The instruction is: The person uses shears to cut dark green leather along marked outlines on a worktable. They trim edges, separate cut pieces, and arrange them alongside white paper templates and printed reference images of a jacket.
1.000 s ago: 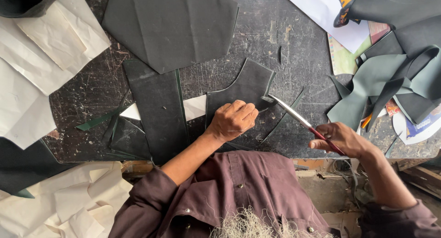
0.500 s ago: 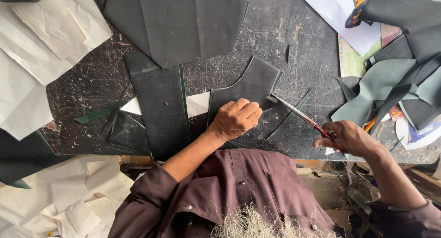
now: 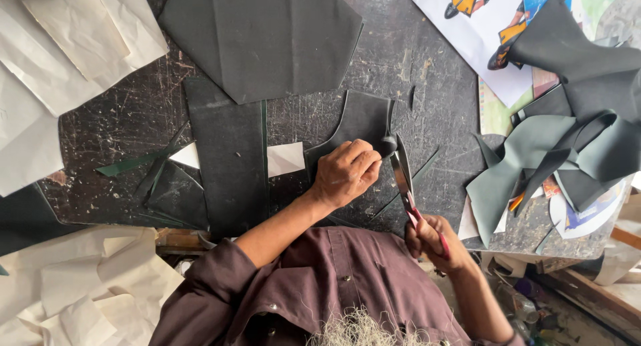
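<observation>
A dark, curved leather piece lies flat near the middle of the scratched worktop. The left hand presses on its lower edge, grip closed on the piece. The right hand is clamped on red-handled scissors, blades at the piece's right edge. Thin offcuts lie beside; bare worktop opens above.

- Our left hand presses down on a curved dark leather piece on the scratched worktable.
- Our right hand grips the red handles of scissors, whose blades reach the piece's right edge beside the left fingers.
- A larger dark sheet lies above; a dark strip lies left of it.
- Cream paper patterns sit at the left, grey-green scraps at the right.
</observation>
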